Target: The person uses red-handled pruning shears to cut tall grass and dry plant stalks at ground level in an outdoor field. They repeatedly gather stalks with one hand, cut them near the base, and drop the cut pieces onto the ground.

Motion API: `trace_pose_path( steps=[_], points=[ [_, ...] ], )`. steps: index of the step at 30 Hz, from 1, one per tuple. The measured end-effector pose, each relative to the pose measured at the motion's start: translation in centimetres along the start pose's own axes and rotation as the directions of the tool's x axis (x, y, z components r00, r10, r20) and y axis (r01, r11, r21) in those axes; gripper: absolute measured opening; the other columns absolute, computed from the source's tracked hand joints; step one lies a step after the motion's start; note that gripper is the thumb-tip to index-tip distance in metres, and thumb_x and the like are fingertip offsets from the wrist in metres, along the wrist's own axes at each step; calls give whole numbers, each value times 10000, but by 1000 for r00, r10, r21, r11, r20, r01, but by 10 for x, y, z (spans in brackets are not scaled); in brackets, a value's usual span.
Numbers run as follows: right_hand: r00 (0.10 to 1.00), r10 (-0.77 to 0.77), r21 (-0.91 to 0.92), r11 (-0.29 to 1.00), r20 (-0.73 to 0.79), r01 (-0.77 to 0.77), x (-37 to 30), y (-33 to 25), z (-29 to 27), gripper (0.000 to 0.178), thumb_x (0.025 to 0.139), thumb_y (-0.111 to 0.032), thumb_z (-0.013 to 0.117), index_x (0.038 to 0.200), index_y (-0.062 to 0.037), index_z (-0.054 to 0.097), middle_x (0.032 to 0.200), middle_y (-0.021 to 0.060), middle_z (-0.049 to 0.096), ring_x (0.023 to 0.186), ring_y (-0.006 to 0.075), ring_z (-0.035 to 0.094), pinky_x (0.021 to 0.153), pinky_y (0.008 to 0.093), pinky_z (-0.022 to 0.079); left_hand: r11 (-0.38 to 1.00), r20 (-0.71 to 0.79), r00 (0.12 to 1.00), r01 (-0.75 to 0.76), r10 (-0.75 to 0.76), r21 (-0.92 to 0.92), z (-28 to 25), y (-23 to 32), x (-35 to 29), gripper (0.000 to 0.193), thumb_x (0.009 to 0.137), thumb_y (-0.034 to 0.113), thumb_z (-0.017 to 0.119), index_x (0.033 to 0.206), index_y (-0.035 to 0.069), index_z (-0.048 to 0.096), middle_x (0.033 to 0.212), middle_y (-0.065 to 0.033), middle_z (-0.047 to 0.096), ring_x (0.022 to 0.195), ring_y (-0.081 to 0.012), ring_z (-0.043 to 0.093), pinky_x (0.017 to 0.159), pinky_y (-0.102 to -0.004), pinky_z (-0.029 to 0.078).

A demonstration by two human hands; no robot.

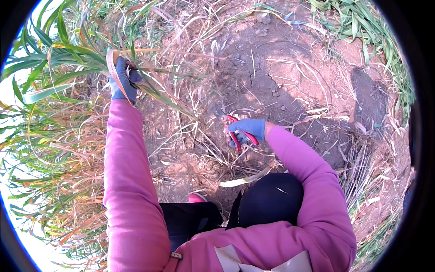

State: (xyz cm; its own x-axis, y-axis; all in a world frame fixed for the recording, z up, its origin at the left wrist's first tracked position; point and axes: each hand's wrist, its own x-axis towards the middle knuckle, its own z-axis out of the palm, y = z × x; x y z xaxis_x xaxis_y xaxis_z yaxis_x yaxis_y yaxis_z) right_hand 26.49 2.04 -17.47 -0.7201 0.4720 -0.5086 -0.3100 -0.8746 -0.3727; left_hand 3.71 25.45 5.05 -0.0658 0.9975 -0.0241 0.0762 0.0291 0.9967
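Observation:
Wearing a blue-grey glove, my left hand (124, 80) is closed around a bunch of long leafy stalks (86, 56) at the upper left. Their green and yellowing leaves fan out to the left, while the stem ends run down and to the right. My right hand (250, 130), also gloved, grips a pair of red-handled pruning shears (233, 120) near the middle of the view. The handles stand apart, and the dark blades point up and left toward the dry stalks. Some of the right fingers are hidden behind the handles.
Standing grassy plants (59, 177) fill the left side. Dry straw and stubble (213, 145) lie over the brown soil (290, 86). Cut green stalks (358, 22) are heaped at the upper right. My dark-trousered knee (272, 199) and a pink shoe (197, 197) are below my hands.

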Motion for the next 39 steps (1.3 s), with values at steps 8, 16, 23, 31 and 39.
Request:
trace_pose_path(
  steps=[8,16,23,31,39],
  points=[
    [996,-52,-225,974,-78,33,45,-40,1,390,836,-329,635,1026,-2,539,877,134,634,738,226,647,664,357,540,999,31,998,-50,49,13,-10,-7,15,208,924,309,564,935,112,497,683,-7,487,513,-112,456,433,-239,378],
    [965,-92,-51,995,-247,81,81,-76,14,381,842,-368,617,996,-29,543,884,117,619,796,258,642,714,431,521,999,19,999,-28,27,35,-5,-10,16,234,918,315,567,947,92,506,700,-50,556,543,-140,536,444,-259,441],
    [961,-146,1,989,-235,150,96,-83,4,288,855,-337,582,899,-53,555,834,99,618,804,261,647,732,429,538,1000,50,999,-7,8,-2,-6,-15,18,255,913,321,568,961,78,509,707,-55,567,543,-152,551,453,-261,455],
    [943,-218,-56,976,-252,210,98,-60,3,278,838,-330,616,796,-60,562,635,43,540,542,180,549,533,331,480,1000,-132,991,9,-12,-23,-26,-31,50,206,905,287,575,975,101,521,698,-42,552,533,-135,549,464,-255,480],
    [995,-19,-376,926,-98,-19,9,64,4,321,829,-395,628,888,-85,567,710,30,575,592,132,546,571,298,458,979,-144,987,94,-68,181,-81,-25,29,296,878,350,615,945,62,601,736,-15,542,602,-116,510,512,-265,400]
  ],
)
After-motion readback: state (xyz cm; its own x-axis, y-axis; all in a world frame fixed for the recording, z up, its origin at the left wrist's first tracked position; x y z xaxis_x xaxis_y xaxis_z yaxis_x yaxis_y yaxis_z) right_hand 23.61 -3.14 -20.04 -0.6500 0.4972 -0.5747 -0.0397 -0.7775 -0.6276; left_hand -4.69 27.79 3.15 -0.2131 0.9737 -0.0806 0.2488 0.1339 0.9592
